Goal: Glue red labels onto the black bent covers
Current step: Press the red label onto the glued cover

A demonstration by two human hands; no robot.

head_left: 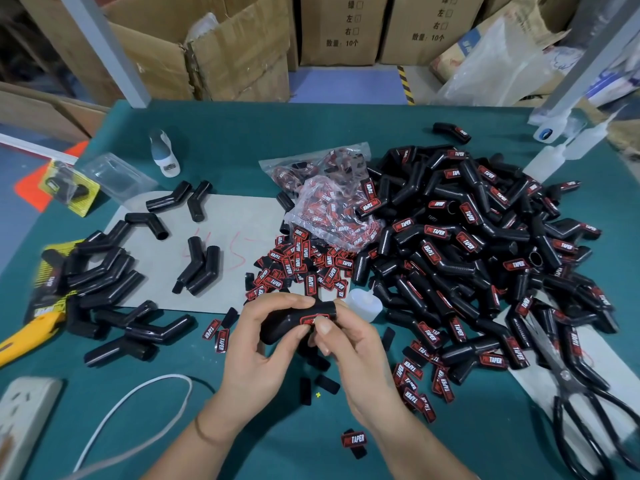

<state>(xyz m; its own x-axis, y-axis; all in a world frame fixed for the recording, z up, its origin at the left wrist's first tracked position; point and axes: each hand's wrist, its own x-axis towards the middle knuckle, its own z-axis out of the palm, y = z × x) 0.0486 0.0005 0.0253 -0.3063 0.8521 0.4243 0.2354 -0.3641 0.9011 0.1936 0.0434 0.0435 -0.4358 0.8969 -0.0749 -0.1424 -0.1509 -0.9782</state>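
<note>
Bent cover (294, 322) is gripped by left hand (266, 330); red label (312, 320) is pressed on by right hand (349, 344). Risk judged: label set skewed, or glue smeared onto fingers.

the light is even and quite bright, and it seems to come from above. shadows are soft and short: a faint one lies under the hands (298, 344) on the green table (263, 140). the glossy black covers (485, 244) carry small white highlights, and the plastic bag (332, 206) shines in places. the middle of the view is rather sharp, and the label text is readable there. toward the left edge the covers on the left (100, 271) are smeared by blur. the wide lens bends the picture: the metal posts (104, 50) lean outward, and the scissors (581, 393) at the right corner look stretched. the boxes (339, 29) behind are softer and dimmer.
</note>
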